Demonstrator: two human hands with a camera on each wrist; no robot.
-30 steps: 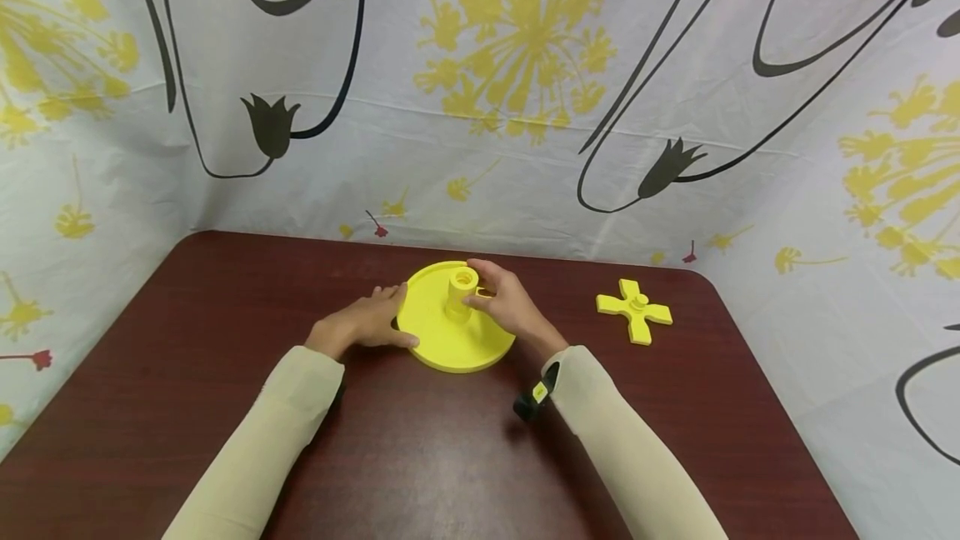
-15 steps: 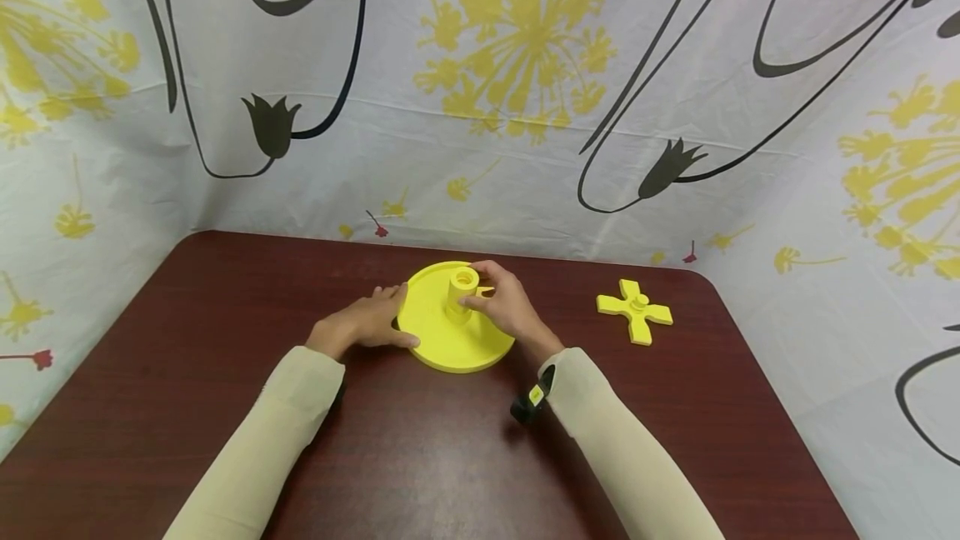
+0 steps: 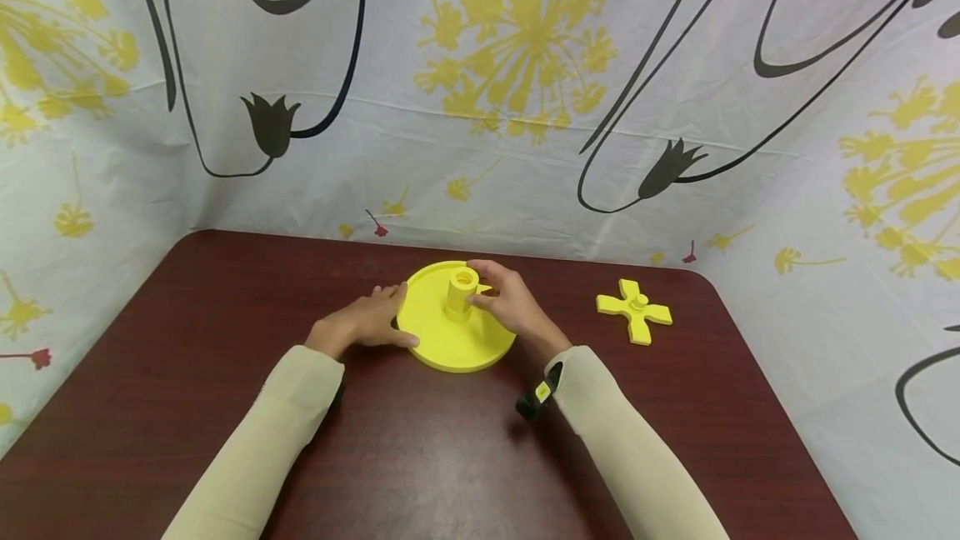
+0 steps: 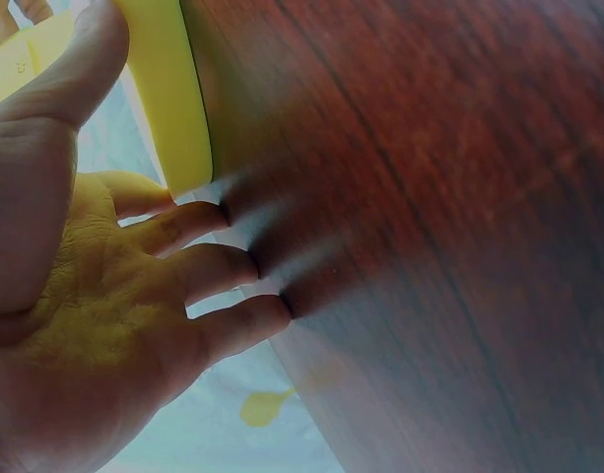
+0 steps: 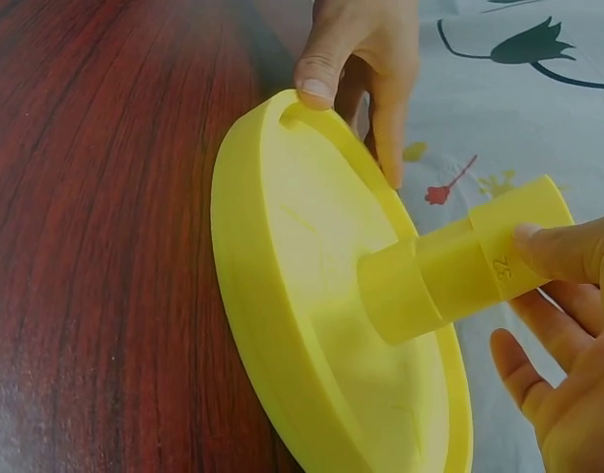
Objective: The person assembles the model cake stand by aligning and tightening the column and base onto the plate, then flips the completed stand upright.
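A round yellow disc (image 3: 457, 350) with a raised rim lies on the dark red-brown table, with a hollow yellow tube (image 3: 462, 294) upright at its middle. My left hand (image 3: 367, 319) rests at the disc's left rim, thumb on the edge; in the left wrist view its fairly straight fingers (image 4: 242, 330) reach down to the tabletop. With thumb and fingers, my right hand (image 3: 513, 302) pinches the upper part of the tube. That part bears raised figures and meets a lower collar (image 5: 395, 296) in the right wrist view. The far fingers are partly hidden.
A yellow four-armed cross (image 3: 636, 312) with a small central knob lies to the right of the disc. White cloth (image 3: 480, 165) printed with flowers hangs around the table's back and sides. The table (image 3: 420, 457) has rounded back corners.
My right hand and wrist shift slightly left and then back right around the tube, the thumb moving along its side. The left hand, disc and cross stay in place.
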